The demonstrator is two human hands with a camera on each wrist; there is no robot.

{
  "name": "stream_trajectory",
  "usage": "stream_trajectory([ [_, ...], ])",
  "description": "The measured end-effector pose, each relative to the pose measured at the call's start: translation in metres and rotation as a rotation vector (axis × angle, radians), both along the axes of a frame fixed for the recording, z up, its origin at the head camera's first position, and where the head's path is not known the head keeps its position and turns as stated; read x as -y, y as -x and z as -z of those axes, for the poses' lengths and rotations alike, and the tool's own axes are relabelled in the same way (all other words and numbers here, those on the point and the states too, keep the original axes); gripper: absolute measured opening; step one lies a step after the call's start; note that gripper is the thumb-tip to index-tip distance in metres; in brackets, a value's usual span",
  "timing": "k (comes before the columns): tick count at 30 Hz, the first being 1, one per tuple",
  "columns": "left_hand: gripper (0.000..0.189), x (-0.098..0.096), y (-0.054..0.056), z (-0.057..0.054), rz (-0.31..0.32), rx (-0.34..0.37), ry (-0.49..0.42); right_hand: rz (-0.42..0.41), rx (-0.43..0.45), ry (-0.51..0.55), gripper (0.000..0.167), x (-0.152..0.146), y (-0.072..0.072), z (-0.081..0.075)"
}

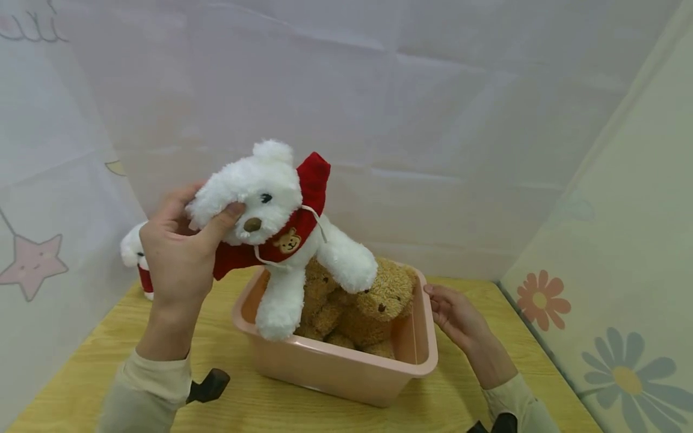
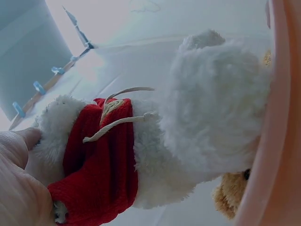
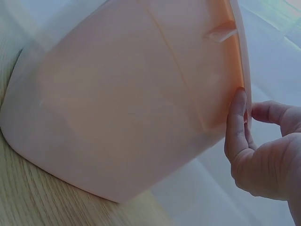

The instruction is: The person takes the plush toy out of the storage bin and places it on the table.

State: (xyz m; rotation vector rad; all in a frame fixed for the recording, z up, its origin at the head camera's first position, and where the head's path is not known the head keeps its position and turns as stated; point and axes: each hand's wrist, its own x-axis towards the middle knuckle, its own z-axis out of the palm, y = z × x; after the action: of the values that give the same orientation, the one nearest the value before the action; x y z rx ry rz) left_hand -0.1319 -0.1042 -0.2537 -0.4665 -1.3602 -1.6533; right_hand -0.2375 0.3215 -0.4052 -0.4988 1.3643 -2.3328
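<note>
A white teddy bear (image 1: 338, 255) in a red top with white drawstrings hangs tilted over the left part of a pink plastic bin (image 1: 335, 373). My left hand (image 1: 181, 249) grips it by the head, thumb across the face beside the eye. In the left wrist view the bear's red top (image 2: 106, 160) and white legs show close up, near the bin's rim. Brown teddy bears (image 1: 392, 288) sit inside the bin, partly hidden by the white one. My right hand (image 1: 460, 319) pinches the bin's right rim, seen also in the right wrist view with fingers (image 3: 236, 127) under the lip.
Another white plush toy (image 1: 132, 246) with red on it stands at the table's left edge, mostly behind my left hand. The wooden table (image 1: 227, 337) is bordered by pale cloth walls with a star and flowers printed on them.
</note>
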Motion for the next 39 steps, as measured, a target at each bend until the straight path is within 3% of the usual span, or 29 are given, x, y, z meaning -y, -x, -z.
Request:
stream_trajectory([
  [2, 0.04, 0.004, -0.001, -0.003, 0.015, -0.018, -0.04, 0.007, 0.002, 0.0, 0.033, 0.0, 0.0, 0.0],
  [10, 0.042, 0.021, -0.018, -0.024, -0.099, -0.055, -0.187, 0.065, 0.027, -0.057, 0.023, -0.003, -0.002, -0.002],
  [15, 0.044, 0.042, -0.011, -0.027, -0.128, -0.126, -0.279, 0.096, 0.04, -0.072, 0.017, -0.005, -0.003, -0.004],
  [20, 0.044, 0.066, 0.004, -0.019, -0.179, -0.147, -0.285, 0.1, 0.04, -0.083, 0.017, -0.007, -0.002, -0.003],
  [23, 0.042, 0.074, 0.008, -0.014, -0.192, -0.096, -0.261, 0.095, 0.034, -0.093, 0.018, -0.008, -0.001, -0.003],
  [26, 0.042, 0.081, 0.015, -0.007, -0.156, -0.031, -0.245, 0.087, 0.028, -0.111, 0.02, -0.009, 0.0, -0.004],
  [31, 0.043, 0.094, 0.033, 0.01, -0.131, 0.067, -0.178, 0.043, 0.016, -0.112, 0.024, -0.015, 0.001, -0.004],
  [39, 0.042, 0.122, 0.059, 0.036, -0.262, 0.202, -0.043, -0.01, 0.003, -0.106, 0.028, -0.02, 0.002, -0.007],
])
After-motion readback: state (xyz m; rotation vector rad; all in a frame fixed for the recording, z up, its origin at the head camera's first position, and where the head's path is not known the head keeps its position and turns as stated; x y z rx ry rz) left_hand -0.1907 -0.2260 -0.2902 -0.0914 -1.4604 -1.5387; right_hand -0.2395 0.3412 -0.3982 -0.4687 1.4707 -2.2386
